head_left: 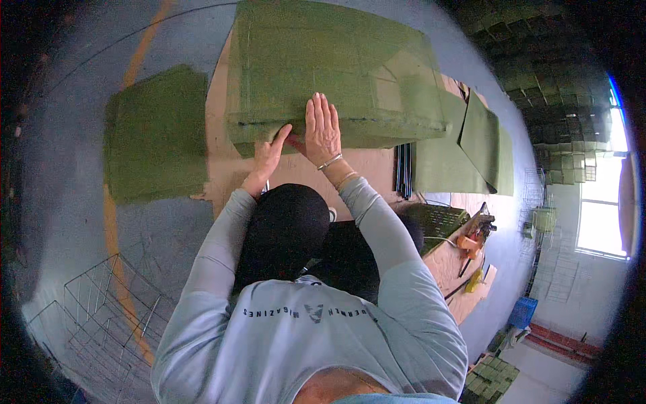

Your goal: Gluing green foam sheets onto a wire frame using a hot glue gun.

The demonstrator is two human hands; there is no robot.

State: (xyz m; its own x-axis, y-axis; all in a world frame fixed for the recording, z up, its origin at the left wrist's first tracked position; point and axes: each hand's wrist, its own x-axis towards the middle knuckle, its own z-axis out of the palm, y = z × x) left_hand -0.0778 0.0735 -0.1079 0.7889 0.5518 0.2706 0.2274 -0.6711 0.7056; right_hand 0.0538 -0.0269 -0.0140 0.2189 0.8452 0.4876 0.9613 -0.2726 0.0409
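In front of me lies a large box-shaped piece covered in green see-through mesh, with a stitched-looking seam along its near edge. My right hand rests flat on the mesh at that edge, fingers stretched out and held side by side. Just to its left, my left hand grips the near edge, its thumb raised against the mesh and its fingers mostly hidden behind the green material. A small reddish patch shows between the two hands; I cannot make out what it is.
A pinkish board lies under the piece. Green sheets lie to the left and more sheets to the right, beside dark rods. Orange-handled tools sit on a board at right. Wire frames stand at lower left.
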